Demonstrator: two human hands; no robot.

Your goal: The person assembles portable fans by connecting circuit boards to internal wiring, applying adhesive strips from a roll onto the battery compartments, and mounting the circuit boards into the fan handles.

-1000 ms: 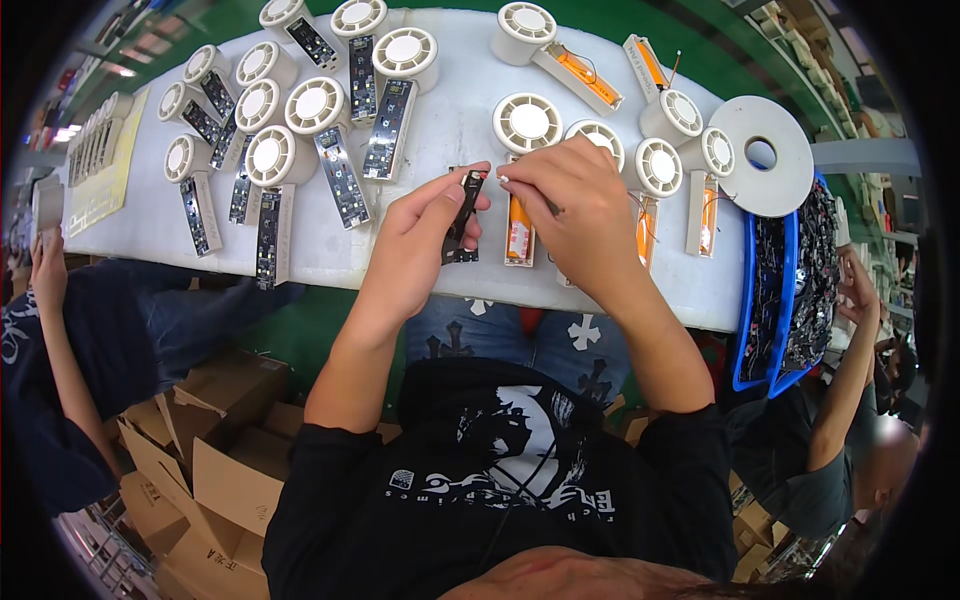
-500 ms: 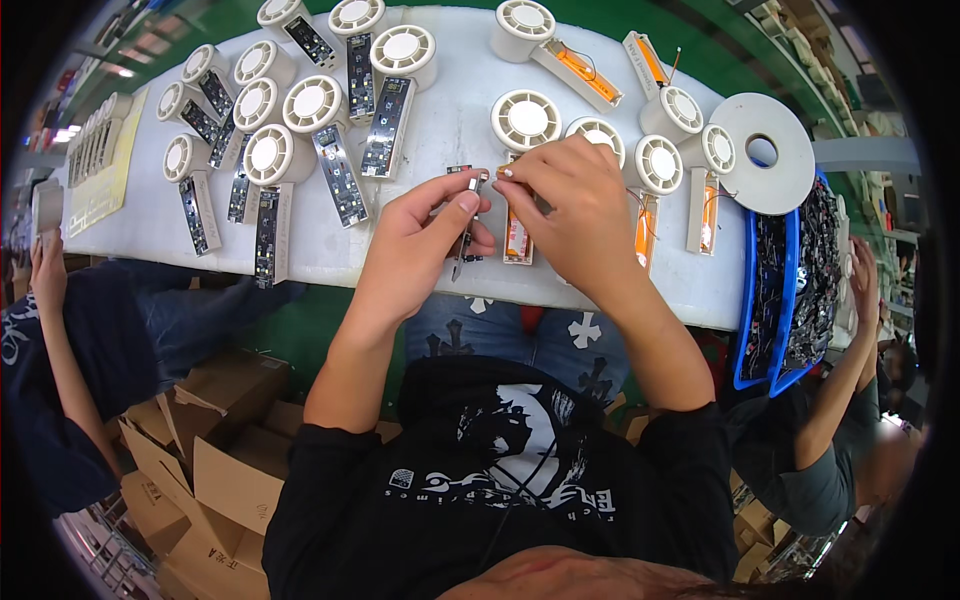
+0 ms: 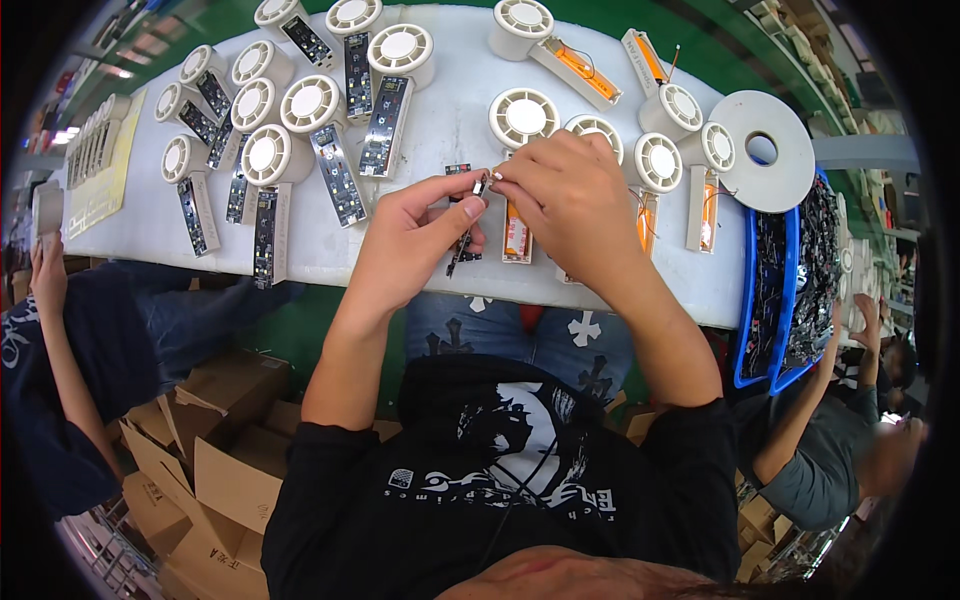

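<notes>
The little board (image 3: 462,245) being held is black with a pale tip. The other boards (image 3: 340,180) are black with tiny silver dots. The round fans (image 3: 525,116) are creamy white, with a ring of spokes. The batteries (image 3: 582,69) are bright orange. The tabletop (image 3: 455,90) is white, the trays (image 3: 741,340) blue. The jeans (image 3: 505,320) are blue with white and black crosses.

Black T-shirt (image 3: 470,490) (white-printed), blue jeans (image 3: 555,345)
</notes>
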